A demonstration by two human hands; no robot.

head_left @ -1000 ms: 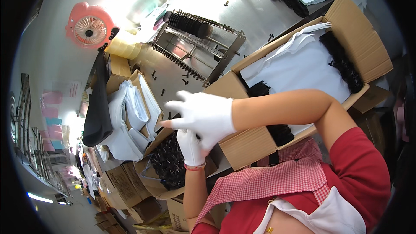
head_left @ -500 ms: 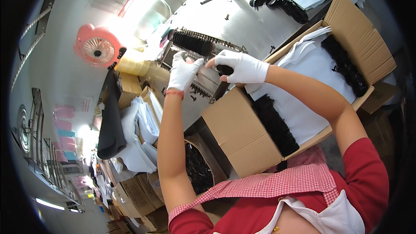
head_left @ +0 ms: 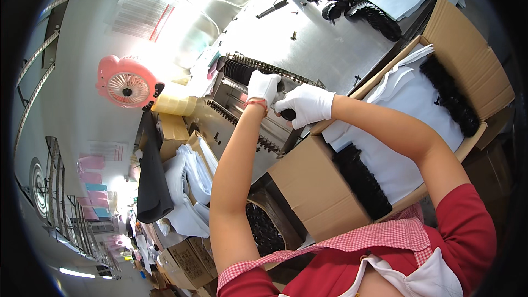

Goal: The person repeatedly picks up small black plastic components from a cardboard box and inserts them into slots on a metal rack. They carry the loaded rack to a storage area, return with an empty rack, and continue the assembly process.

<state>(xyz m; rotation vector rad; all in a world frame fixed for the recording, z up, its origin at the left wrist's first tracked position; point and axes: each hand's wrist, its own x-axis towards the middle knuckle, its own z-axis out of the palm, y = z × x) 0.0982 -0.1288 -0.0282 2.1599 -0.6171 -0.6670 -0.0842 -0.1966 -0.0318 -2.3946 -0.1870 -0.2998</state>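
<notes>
My hands, in white gloves with bare fingertips, meet over a metal rack (head_left: 283, 151) with toothed side rails. A row of thin black discs (head_left: 237, 70) sits at the rack's far left end. My left hand (head_left: 264, 87) is curled at the near end of that row, its fingers partly hidden. Close on its right, my right hand (head_left: 311, 104) is closed round a black round-ended piece (head_left: 287, 114) that shows under its palm. What lies between the fingertips of both hands is too small to make out.
An open cardboard box (head_left: 313, 187) with white sheets and black bundles stands at the right. Small dark screws (head_left: 218, 138) and a black pen (head_left: 272, 9) lie on the metal table. A pink fan (head_left: 127, 91) is at the left. Black plastic-wrapped bundles (head_left: 352, 3) lie at the back.
My left hand has moved right, from the rack's left side to the end of the disc row, beside my right hand. The right hand has come slightly lower; the view has shifted a little.
</notes>
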